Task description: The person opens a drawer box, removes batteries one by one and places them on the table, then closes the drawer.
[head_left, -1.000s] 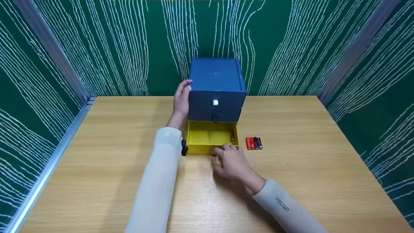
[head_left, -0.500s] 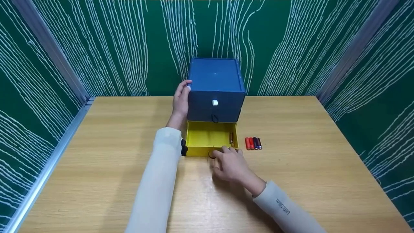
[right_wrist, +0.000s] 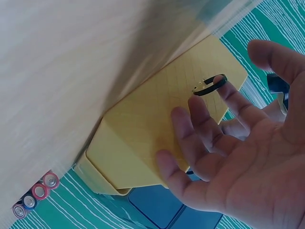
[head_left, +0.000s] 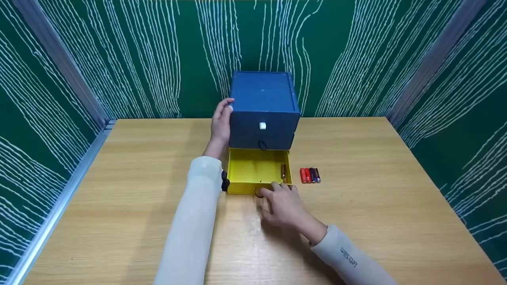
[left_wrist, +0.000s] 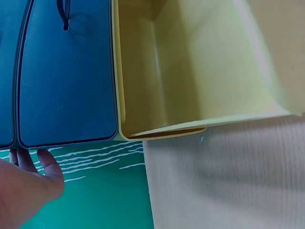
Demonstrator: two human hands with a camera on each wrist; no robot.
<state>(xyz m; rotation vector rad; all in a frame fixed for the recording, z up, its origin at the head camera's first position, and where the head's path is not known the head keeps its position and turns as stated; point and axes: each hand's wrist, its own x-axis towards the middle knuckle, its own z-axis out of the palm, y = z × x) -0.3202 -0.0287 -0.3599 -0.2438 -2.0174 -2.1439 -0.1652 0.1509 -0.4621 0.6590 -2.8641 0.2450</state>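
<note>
A blue drawer cabinet (head_left: 263,93) stands at the back of the table, its yellow bottom drawer (head_left: 237,188) pulled out. My left hand (head_left: 220,122) rests against the cabinet's left side, fingertips near the top edge. At the drawer's front, my right hand (head_left: 285,204) has its index finger hooked through a black pull loop (right_wrist: 209,86); the thumb stands apart. Inside the drawer, by the right wall, lies a copper-coloured battery (head_left: 283,171). In the left wrist view, the fingers (left_wrist: 50,164) touch the cabinet's edge, their tips partly hidden.
Several red and dark batteries (head_left: 310,175) lie in a row on the wooden table (head_left: 356,206), right of the drawer. The upper blue drawer front has a white knob (head_left: 262,126); a second black loop (head_left: 262,145) hangs below. Green walls with white lines (head_left: 336,31) surround the table.
My right hand has drawn the yellow drawer slightly farther out toward me, and more of the battery inside shows. My left hand has stayed against the cabinet.
</note>
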